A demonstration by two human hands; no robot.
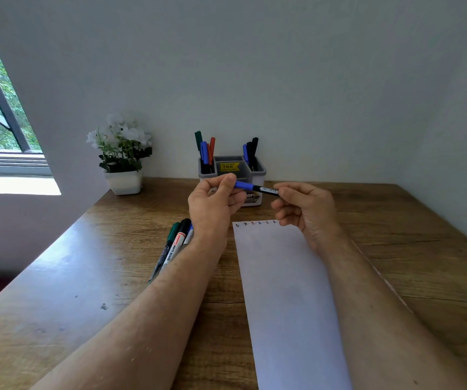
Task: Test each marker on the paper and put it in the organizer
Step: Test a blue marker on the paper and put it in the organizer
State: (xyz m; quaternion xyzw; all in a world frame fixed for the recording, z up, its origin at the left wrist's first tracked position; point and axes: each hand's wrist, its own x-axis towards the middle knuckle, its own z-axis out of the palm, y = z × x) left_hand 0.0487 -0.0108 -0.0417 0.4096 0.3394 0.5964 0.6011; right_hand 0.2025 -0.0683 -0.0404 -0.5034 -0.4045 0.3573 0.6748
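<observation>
Between our two hands, held above the top edge of the paper, is the blue marker. Our left hand pinches its blue cap end, and our right hand is closed on the black barrel end. The hands are a little apart, and the marker lies almost level between them, with a white label on the barrel.

We judge that the step in hand is at the cap: either we pull it off for the test, or we press it back on. We cannot tell which. A row of small coloured marks is already at the paper's top edge, just under the right hand. If the cap comes off, the next move calls for a straight pull, then the tip goes down to the paper beside that row.

Behind the hands stands the organizer, already holding several markers in its left and right compartments. Under the left forearm, three more markers lie on the counter, so we think the task is about halfway done.
</observation>
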